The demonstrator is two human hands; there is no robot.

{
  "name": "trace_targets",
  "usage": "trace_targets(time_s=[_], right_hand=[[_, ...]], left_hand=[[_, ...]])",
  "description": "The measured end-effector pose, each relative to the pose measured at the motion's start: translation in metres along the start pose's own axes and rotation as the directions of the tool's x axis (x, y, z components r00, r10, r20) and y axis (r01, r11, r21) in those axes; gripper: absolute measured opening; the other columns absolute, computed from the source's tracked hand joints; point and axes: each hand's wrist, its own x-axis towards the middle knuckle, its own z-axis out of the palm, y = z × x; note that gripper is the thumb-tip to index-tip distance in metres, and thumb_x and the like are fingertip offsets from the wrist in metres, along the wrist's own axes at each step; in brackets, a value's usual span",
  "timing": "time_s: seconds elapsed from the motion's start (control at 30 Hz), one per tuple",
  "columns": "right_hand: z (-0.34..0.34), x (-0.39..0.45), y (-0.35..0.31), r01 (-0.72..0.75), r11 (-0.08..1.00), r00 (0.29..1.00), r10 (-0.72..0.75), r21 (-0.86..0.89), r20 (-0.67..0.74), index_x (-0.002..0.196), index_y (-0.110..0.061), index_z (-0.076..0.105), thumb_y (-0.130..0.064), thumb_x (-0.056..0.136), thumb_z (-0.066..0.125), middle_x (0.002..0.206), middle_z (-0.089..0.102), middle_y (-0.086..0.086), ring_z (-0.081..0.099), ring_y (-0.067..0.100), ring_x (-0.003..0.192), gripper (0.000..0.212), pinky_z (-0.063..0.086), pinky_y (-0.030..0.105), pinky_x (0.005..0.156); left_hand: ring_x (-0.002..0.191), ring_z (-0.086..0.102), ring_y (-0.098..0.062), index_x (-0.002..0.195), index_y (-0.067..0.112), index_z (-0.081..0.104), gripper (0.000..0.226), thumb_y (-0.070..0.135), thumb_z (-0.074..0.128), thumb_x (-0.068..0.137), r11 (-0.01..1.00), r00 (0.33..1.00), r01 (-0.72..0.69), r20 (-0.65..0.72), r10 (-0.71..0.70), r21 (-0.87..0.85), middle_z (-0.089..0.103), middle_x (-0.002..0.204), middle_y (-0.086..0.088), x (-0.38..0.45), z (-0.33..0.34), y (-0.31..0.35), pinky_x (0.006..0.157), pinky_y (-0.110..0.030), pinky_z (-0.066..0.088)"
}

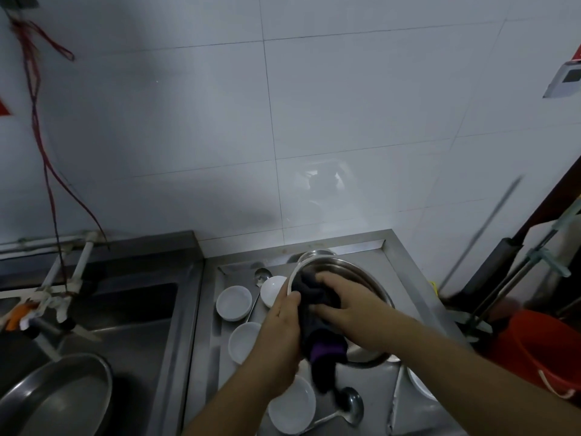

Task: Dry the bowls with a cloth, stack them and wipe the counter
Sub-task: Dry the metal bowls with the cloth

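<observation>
Steel basin [56, 394] in sink, 8 o'clock. Steel surface [412, 269] centre-right. Four white bowls loose on it: 9 o'clock [234, 303], one [244, 341] below, 6 o'clock [292, 405], one [273, 290] at 11 o'clock. Left hand [279, 338] curled round rim of tilted white bowl [290, 283]. Right hand [345, 306], fingers bent, presses dark cloth [317, 325] inside it; cloth tail hangs toward 6 o'clock. Large steel bowl [355, 272] behind. Two ladles [349, 404], [262, 275]. Orange bucket [534, 347], 3 o'clock. No readable writing.

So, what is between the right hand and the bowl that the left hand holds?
The dark cloth lies between the right hand and the white bowl that the left hand holds, in the head view.
</observation>
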Motion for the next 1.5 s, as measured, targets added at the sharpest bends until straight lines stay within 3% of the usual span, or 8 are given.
trace_targets(time_s=[0.23,0.57,0.73,0.83,1.07,1.2,1.37,1.5], right_hand=[[-0.016,0.018,-0.01,0.189,0.678,0.944,-0.326,-0.71,-0.059,0.137,-0.024,0.044,-0.018,0.096,0.059,0.129,0.05,0.005,0.053,0.027,0.109,0.044,0.052,0.038,0.08],[-0.024,0.001,-0.016,-0.039,0.509,0.978,0.198,-0.86,0.073,0.14,-0.019,0.051,-0.034,0.101,0.052,0.131,0.052,0.012,0.053,0.033,0.115,0.042,0.05,0.042,0.095],[-0.021,-0.016,-0.02,-0.402,0.902,0.838,0.433,-0.159,0.333,0.125,-0.022,0.059,-0.054,0.086,0.051,0.113,0.071,0.006,0.068,0.02,0.096,0.052,0.058,0.034,0.084],[-0.008,-0.031,-0.009,-0.437,0.808,0.877,0.286,0.395,0.386,0.125,-0.033,0.061,-0.043,0.072,0.073,0.108,0.079,-0.003,0.075,0.014,0.103,0.055,0.061,0.026,0.087],[0.007,-0.009,0.007,-0.132,0.991,0.981,0.126,-0.032,-0.15,0.12,-0.032,0.059,-0.025,0.096,0.065,0.105,0.069,-0.007,0.068,0.009,0.091,0.025,0.06,0.031,0.085],[0.014,-0.001,0.007,-0.189,0.971,0.938,0.133,-0.149,-0.319,0.137,-0.027,0.054,-0.027,0.098,0.059,0.121,0.063,-0.004,0.062,0.017,0.105,0.039,0.055,0.036,0.095],[0.021,0.0,0.003,-0.419,0.889,0.882,0.447,0.185,-0.149,0.088,-0.028,0.06,-0.026,0.101,0.053,0.081,0.07,-0.001,0.067,0.015,0.076,0.015,0.051,0.027,0.067],[0.023,-0.014,-0.007,-0.379,0.441,0.835,0.541,0.814,0.096,0.12,-0.023,0.071,-0.037,0.1,0.055,0.108,0.081,0.009,0.077,0.03,0.102,0.028,0.064,0.044,0.084]], left_hand=[[0.107,0.077,-0.024,0.12,0.049,0.068,0.032,0.033,0.043,0.109,0.997,1.0,-0.024,0.018,0.023,0.068,0.078,0.119,0.0,-0.014,0.007,-0.006,0.077,-0.042,0.064],[0.099,0.07,0.004,0.134,0.042,0.061,0.038,0.017,0.047,0.11,0.875,0.928,-0.346,-0.016,0.372,0.339,0.072,0.109,0.029,-0.011,0.006,0.001,0.076,-0.021,0.06],[0.128,0.062,-0.007,0.147,0.052,0.051,0.048,0.039,0.039,0.102,0.869,0.926,-0.357,0.005,0.379,0.344,0.068,0.136,0.014,-0.015,0.009,0.0,0.113,-0.041,0.051],[0.132,0.057,0.002,0.148,0.054,0.049,0.044,0.034,0.04,0.11,0.846,0.922,-0.369,0.039,0.385,0.385,0.064,0.14,0.021,-0.013,0.007,-0.003,0.117,-0.035,0.047],[0.129,0.06,0.001,0.144,0.05,0.056,0.047,0.04,0.041,0.1,0.832,0.925,-0.369,0.072,0.374,0.415,0.067,0.133,0.025,-0.02,0.012,-0.015,0.114,-0.041,0.05],[0.135,0.058,-0.008,0.143,0.055,0.053,0.047,0.038,0.04,0.101,0.821,0.905,-0.406,0.052,0.422,0.402,0.065,0.14,0.019,-0.015,0.009,-0.013,0.115,-0.048,0.048],[0.139,0.047,0.009,0.151,0.059,0.041,0.054,0.037,0.039,0.102,0.711,0.861,-0.471,0.098,0.498,0.523,0.054,0.147,0.034,-0.014,0.008,-0.009,0.117,-0.029,0.041],[0.133,0.054,0.0,0.155,0.058,0.036,0.058,0.038,0.039,0.1,0.601,0.845,-0.504,0.209,0.493,0.62,0.061,0.141,0.022,-0.013,0.01,-0.011,0.111,-0.029,0.047]])
